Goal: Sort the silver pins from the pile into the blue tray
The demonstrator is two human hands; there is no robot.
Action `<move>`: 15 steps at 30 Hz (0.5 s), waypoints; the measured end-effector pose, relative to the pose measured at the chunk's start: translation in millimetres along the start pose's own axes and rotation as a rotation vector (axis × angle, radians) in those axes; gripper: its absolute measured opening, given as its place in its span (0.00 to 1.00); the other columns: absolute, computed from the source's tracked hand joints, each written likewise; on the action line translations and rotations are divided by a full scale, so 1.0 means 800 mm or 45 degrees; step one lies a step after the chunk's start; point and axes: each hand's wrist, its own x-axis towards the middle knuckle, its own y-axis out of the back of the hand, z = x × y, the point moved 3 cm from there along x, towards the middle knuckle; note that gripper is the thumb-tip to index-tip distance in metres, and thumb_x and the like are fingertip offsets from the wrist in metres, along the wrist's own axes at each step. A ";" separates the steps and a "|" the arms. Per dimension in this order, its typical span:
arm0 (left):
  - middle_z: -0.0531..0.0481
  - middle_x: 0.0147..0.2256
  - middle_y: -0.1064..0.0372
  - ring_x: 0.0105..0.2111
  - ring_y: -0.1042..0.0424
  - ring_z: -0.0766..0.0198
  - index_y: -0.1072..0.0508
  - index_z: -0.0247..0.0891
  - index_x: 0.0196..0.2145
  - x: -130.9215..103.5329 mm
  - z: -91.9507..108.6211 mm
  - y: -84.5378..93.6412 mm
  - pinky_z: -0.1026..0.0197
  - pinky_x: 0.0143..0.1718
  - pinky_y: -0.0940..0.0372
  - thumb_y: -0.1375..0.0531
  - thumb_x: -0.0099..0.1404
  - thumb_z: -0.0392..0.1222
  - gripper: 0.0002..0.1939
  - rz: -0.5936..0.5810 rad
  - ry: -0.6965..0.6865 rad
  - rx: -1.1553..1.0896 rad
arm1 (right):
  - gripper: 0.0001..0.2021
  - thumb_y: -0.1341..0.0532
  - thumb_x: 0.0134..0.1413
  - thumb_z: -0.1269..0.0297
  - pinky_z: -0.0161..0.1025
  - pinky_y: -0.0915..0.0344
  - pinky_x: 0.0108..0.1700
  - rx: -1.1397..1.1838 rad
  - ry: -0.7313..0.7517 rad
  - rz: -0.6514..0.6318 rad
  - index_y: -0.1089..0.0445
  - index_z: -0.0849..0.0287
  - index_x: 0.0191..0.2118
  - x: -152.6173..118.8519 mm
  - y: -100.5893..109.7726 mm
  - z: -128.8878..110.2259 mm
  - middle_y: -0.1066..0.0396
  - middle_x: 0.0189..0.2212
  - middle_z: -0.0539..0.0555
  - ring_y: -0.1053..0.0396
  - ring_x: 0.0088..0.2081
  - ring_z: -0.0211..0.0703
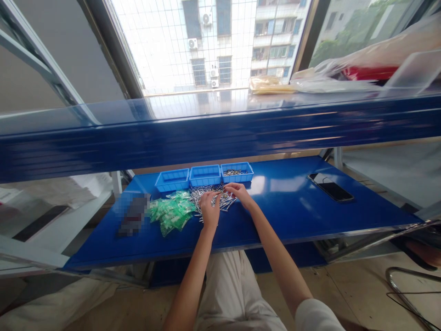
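A pile of slender silver metal pieces (228, 202) is spread on the blue table in front of me. Above it, my left hand (209, 210) is closed in a pinch, with what looks like one thin metal piece at its fingertips. Close by on the right, my right hand (239, 191) also pinches with thumb and forefinger; what lies between them is too small to make out. Green-tinted small plastic bags (174, 212) lie heaped left of the metal pile. Behind my hands, a blue bin (246, 177) contains more slender pieces, some of them dark.
Two more blue bins, a middle one (205, 178) and a left one (172, 182), stand in the same row. A phone (331, 187) lies on the table's right side. A blue shelf (206, 133) crosses above the table's back. A blurred-out item (135, 215) sits at left.
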 end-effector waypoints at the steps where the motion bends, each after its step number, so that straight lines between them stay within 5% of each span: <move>1: 0.47 0.32 0.33 0.37 0.34 0.60 0.28 0.37 0.32 0.000 0.000 0.002 0.55 0.41 0.41 0.46 0.60 0.44 0.10 0.027 0.000 -0.020 | 0.14 0.37 0.38 0.55 0.30 0.47 0.21 -0.008 0.002 -0.012 0.28 0.61 0.28 0.000 0.000 -0.001 0.30 0.24 0.52 0.40 0.22 0.32; 6: 0.47 0.32 0.33 0.37 0.35 0.60 0.30 0.36 0.33 0.002 0.001 0.007 0.55 0.42 0.41 0.47 0.61 0.43 0.09 0.110 0.005 -0.075 | 0.13 0.37 0.39 0.55 0.29 0.49 0.20 -0.007 0.000 -0.087 0.27 0.61 0.26 -0.003 -0.005 -0.005 0.32 0.21 0.50 0.42 0.21 0.31; 12: 0.48 0.32 0.33 0.38 0.34 0.59 0.28 0.39 0.31 -0.001 -0.001 -0.008 0.54 0.42 0.41 0.45 0.58 0.41 0.07 -0.178 0.004 -0.024 | 0.15 0.36 0.37 0.54 0.28 0.51 0.16 0.160 -0.002 0.114 0.28 0.60 0.30 0.000 0.001 -0.002 0.34 0.21 0.49 0.44 0.19 0.29; 15: 0.48 0.33 0.32 0.38 0.34 0.59 0.28 0.39 0.33 -0.002 -0.001 -0.009 0.54 0.42 0.41 0.46 0.59 0.38 0.08 -0.203 0.055 -0.034 | 0.16 0.36 0.36 0.54 0.28 0.48 0.16 0.203 -0.001 0.244 0.27 0.61 0.31 0.005 0.011 0.005 0.33 0.22 0.50 0.43 0.19 0.30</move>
